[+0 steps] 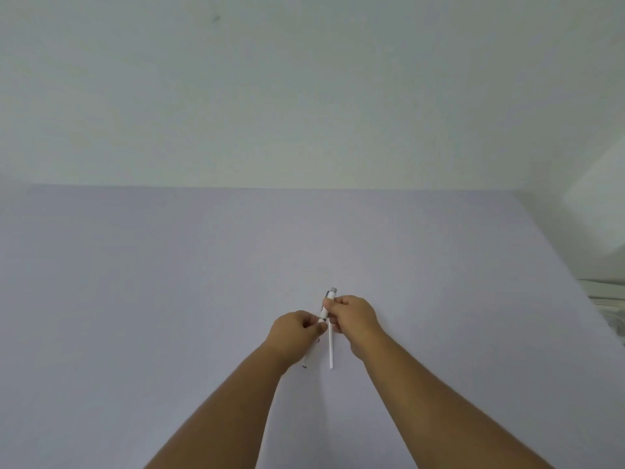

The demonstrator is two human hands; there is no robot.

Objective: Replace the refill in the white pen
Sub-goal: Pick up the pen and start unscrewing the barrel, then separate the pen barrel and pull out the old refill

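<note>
The white pen (324, 311) is held between both hands above the pale lilac table (169, 282), its grey clicker end pointing away from me. My right hand (355, 316) grips the upper barrel near the clip. My left hand (297, 328) pinches the lower barrel; the pen's tip end pokes out below that hand near the wrist. A thin white refill (331, 348) lies on the table just beside the hands, pointing toward me. Where the two barrel halves meet is hidden by fingers.
A plain pale wall (304, 96) rises behind the table's far edge. The table's right edge runs diagonally at the right, with some white and grey objects (608, 299) beyond it.
</note>
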